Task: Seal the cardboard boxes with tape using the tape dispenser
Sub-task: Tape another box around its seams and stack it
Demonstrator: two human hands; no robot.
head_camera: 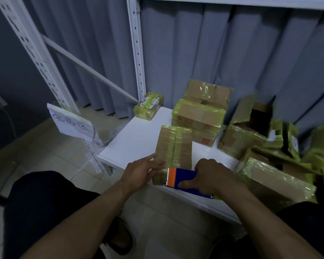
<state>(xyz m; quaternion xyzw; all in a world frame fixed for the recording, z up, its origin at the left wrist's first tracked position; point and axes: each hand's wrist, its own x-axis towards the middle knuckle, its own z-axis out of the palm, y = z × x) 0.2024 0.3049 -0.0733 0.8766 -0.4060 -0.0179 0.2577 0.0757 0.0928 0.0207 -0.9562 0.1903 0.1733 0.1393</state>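
Cardboard box (173, 146), taped, flat on table (138, 139); pressed at near left corner by left hand (141, 171), fingers straight; tape dispenser (183, 177) at near edge, gripped in right hand (213, 176).

A white, glossy rectangular tabletop (138, 139) carries everything. A long flat cardboard box banded in yellow-green tape (174, 146) lies on it, touching the fingers of the left hand (142, 172) and reaching away between both hands. Beyond it sits a stack of taped brown cartons (198, 118). A small labelled taped parcel (149, 106) sits at the far corner on the left hand's side. Just right of the right hand (211, 176) lies a large taped carton (275, 180), and beyond that an open cardboard box (251, 131).
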